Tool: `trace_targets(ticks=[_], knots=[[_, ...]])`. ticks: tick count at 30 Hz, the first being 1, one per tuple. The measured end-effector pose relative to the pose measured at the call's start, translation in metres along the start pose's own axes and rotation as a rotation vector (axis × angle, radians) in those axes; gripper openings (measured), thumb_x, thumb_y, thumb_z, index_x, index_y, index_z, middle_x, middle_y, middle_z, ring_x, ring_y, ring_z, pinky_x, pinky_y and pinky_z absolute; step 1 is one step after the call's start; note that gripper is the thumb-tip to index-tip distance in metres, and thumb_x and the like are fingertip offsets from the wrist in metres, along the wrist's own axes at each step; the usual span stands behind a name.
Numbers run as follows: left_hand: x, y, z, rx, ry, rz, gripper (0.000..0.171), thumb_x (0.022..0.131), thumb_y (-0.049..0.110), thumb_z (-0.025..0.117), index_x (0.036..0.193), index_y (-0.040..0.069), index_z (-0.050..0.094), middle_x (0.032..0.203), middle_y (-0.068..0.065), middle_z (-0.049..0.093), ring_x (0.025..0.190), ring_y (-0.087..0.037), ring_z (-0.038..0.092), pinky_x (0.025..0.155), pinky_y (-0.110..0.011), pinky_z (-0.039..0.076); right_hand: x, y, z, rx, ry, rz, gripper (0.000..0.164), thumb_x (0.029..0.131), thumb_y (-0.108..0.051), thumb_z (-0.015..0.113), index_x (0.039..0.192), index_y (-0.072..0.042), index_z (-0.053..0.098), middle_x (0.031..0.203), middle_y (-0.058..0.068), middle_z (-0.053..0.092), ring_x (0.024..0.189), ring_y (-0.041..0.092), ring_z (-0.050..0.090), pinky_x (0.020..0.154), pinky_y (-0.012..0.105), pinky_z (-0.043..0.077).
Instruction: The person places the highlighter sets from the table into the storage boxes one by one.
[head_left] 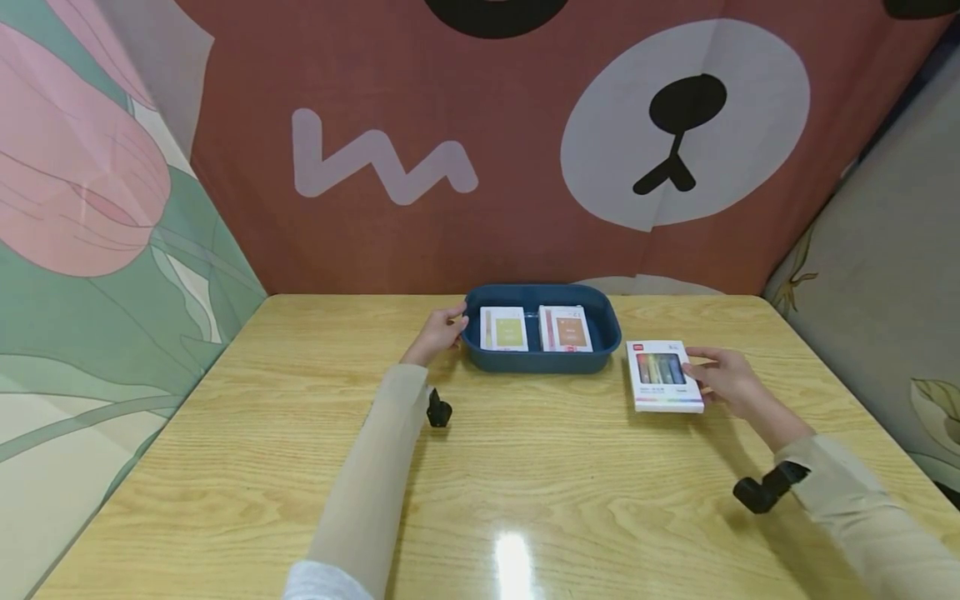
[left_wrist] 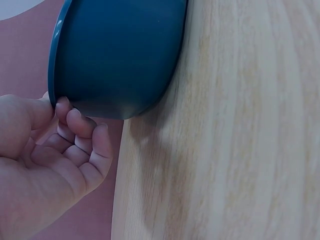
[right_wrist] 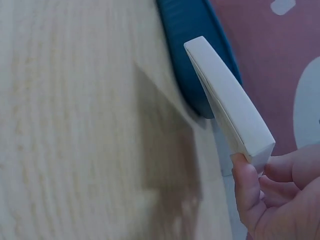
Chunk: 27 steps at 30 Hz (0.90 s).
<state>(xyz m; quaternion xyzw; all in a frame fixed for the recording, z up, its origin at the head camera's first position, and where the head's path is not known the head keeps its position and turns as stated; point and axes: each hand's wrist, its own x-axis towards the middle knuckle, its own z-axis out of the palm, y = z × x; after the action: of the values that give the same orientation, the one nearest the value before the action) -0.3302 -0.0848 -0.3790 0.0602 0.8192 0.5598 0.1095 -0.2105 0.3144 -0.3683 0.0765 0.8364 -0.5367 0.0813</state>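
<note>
A dark blue oval bin [head_left: 543, 362] stands near the back of the table, with two small white boxes lying side by side in it: one with a yellow-green panel [head_left: 504, 329], one with an orange panel [head_left: 566, 330]. My left hand [head_left: 438, 333] pinches the bin's left rim between thumb and fingers; the left wrist view shows the bin's wall [left_wrist: 120, 55] close up. Right of the bin, my right hand [head_left: 726, 379] grips a white box with a window of colored sticks [head_left: 663, 379] by its right edge. In the right wrist view this box [right_wrist: 230, 95] is above the table, casting a shadow.
The wood-grain table [head_left: 570, 467] meets a brown cloth backdrop [head_left: 517, 208] with a bear print right behind the bin. Printed cloths hang on the left [head_left: 90, 333] and right [head_left: 885, 275] sides.
</note>
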Motion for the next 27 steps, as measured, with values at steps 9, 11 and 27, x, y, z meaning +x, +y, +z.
trace_targets(ticks=[9,11,27], knots=[[0.001,-0.001,0.001,0.024,0.011,0.018,0.042,0.096,0.016,0.042,0.137,0.013,0.036,0.072,-0.006,0.042,0.062,-0.02,0.045,0.065,-0.036,0.044,0.002,-0.013,-0.013,-0.007,0.054,-0.025,0.054,0.095,-0.016,0.042,0.138,0.008,0.019,0.095,0.006,0.052,0.07,0.007,0.054,0.06,0.03,0.049],[0.001,-0.001,0.001,0.026,0.012,0.015,0.042,0.096,0.016,0.042,0.137,0.013,0.036,0.073,-0.007,0.043,0.062,-0.021,0.045,0.065,-0.035,0.044,0.003,-0.017,-0.015,0.01,0.061,-0.032,0.054,0.095,-0.016,0.042,0.139,0.007,0.019,0.09,0.0,0.052,0.07,0.007,0.054,0.059,0.03,0.049],[0.004,-0.004,0.0,-0.012,-0.002,0.037,0.042,0.096,0.013,0.042,0.138,0.01,0.035,0.069,-0.005,0.042,0.056,-0.017,0.043,0.062,-0.034,0.044,0.015,-0.051,0.001,0.13,0.091,-0.083,0.053,0.093,-0.012,0.045,0.137,0.008,0.024,0.073,-0.011,0.053,0.064,0.006,0.054,0.054,0.026,0.048]])
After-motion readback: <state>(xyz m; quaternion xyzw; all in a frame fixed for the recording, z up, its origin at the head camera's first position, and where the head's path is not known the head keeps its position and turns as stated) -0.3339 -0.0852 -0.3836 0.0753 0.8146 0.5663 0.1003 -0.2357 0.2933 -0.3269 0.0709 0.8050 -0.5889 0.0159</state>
